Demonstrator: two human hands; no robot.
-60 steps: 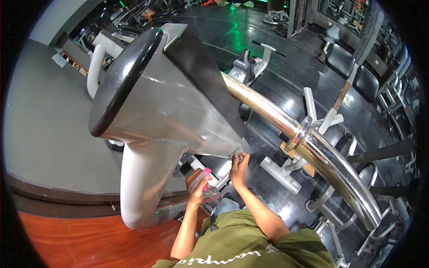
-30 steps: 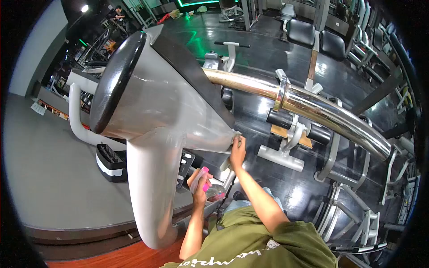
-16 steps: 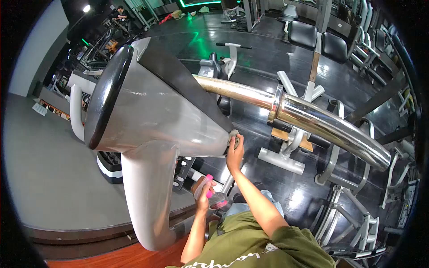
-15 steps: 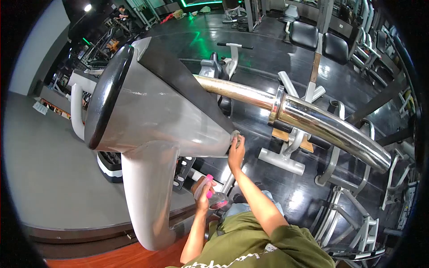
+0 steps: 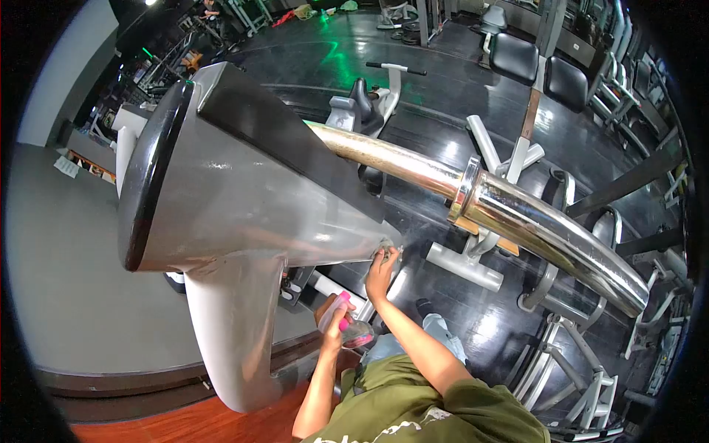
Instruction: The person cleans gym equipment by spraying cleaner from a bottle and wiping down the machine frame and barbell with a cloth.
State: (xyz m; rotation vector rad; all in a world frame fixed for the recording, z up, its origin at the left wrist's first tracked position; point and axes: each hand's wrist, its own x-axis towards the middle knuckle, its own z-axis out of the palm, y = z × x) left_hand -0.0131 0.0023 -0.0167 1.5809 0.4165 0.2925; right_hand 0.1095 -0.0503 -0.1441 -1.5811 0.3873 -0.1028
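A large grey machine frame [image 5: 236, 192] with a black pad [image 5: 156, 177] on its left end fills the centre left. My right hand [image 5: 379, 277] presses a greyish cloth [image 5: 384, 249] against the frame's narrow right tip, fingers closed on it. Lower and to the left, my left hand [image 5: 334, 322] is wrapped round a clear spray bottle [image 5: 359, 334] with a pink nozzle. From behind the frame a chrome bar [image 5: 546, 221] runs out to the right, above and beyond my right hand.
Gym machines stand on the dark floor, among them a bench with black pads [image 5: 514, 59] at the upper right. A grey platform [image 5: 88, 295] lies at the left, beside reddish wood flooring [image 5: 185, 428]. A distant person [image 5: 212, 12] is at the upper left.
The view has shifted, and the machine frame now appears farther left. My right hand and the cloth have moved slightly down along the frame's tip. The left hand still holds the bottle.
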